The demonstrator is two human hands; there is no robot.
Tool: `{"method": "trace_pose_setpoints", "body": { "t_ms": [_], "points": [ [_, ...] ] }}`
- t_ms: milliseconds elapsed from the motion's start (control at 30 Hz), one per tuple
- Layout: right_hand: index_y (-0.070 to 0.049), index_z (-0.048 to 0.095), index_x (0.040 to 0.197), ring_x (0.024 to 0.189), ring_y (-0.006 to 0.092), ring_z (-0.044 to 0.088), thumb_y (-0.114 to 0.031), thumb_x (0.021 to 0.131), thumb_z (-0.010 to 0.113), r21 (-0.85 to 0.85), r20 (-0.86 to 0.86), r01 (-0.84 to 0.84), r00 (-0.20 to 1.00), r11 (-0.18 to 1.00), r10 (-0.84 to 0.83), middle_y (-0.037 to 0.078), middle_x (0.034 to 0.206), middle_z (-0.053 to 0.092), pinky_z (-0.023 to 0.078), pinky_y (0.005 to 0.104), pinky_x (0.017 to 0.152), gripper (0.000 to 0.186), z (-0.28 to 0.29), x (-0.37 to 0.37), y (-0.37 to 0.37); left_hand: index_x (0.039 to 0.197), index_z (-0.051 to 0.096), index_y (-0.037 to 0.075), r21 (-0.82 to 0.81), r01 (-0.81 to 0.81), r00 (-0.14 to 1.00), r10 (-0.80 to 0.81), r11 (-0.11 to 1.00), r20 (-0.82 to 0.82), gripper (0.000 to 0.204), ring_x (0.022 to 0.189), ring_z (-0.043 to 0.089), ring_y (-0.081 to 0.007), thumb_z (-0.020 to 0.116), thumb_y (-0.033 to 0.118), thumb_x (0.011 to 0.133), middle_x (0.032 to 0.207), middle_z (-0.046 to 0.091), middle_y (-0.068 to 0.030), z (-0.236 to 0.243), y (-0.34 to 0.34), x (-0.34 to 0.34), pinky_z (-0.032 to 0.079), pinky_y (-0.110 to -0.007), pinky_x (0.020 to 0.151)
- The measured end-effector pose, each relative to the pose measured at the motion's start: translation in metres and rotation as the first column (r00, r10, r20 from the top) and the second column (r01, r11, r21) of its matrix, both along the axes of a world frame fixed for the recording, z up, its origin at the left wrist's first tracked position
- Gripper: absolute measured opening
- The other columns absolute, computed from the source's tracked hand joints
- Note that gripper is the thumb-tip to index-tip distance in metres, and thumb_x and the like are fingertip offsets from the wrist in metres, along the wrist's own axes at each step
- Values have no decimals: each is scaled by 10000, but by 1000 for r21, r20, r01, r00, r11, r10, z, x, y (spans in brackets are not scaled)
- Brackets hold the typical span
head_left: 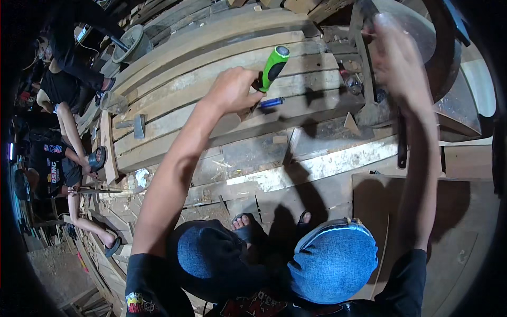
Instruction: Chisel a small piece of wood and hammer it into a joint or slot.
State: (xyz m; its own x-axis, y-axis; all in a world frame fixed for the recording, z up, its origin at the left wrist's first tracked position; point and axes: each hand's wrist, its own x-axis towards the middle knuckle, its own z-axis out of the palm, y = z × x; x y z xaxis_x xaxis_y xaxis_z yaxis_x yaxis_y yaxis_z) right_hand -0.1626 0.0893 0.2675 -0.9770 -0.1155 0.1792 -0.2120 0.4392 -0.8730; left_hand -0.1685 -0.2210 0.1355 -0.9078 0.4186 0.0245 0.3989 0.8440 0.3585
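Observation:
My left hand point(235, 91) is closed around the lower handle of a green-and-black chisel point(275, 67). It leans over a thick wooden plank, its metal-capped end up and to the right; most of the blade is hidden. On the plank, just right of its lower end, lies a blue lighter-like cylinder point(272, 102). Raised at the upper right, my right hand point(396, 61) is smeared by motion. Whether it holds anything I cannot make out. Close by it are a wooden frame point(364, 108) and a pale, rounded, see-through shape point(417, 39).
A hammer point(138, 127) rests on the planks point(185, 84) to the left. A small clear bottle point(353, 84) lies near the frame. Wood offcuts point(280, 139) and shavings litter the area before me. A seated person point(50, 164) and another person point(68, 87) are at the left, near a bucket point(134, 45).

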Motion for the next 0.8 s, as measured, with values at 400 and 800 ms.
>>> {"method": "trace_pose_setpoints", "body": {
  "t_ms": [400, 800],
  "points": [
    [34, 582, 999, 758, 226, 534, -368, 1101, 449, 395, 290, -284, 941, 873, 175, 151, 793, 589, 470, 418, 759, 435, -65, 22, -11, 897, 770, 62, -48, -57, 998, 59, 997, 35, 212, 794, 709, -384, 776, 250, 800, 801, 724, -190, 5, -3, 3, 559, -480, 739],
    [-90, 600, 1001, 672, 44, 383, -478, 1070, 482, -173, -269, 284, 908, 943, -322, -70, 738, 395, 312, 224, 579, 411, -6, -6, -17, 920, 797, 76, -135, -35, 999, 34, 990, -12, 203, 780, 713, -361, 781, 237, 799, 858, 754, -163, 2, 8, -4, 553, -463, 746]
  ]
}}
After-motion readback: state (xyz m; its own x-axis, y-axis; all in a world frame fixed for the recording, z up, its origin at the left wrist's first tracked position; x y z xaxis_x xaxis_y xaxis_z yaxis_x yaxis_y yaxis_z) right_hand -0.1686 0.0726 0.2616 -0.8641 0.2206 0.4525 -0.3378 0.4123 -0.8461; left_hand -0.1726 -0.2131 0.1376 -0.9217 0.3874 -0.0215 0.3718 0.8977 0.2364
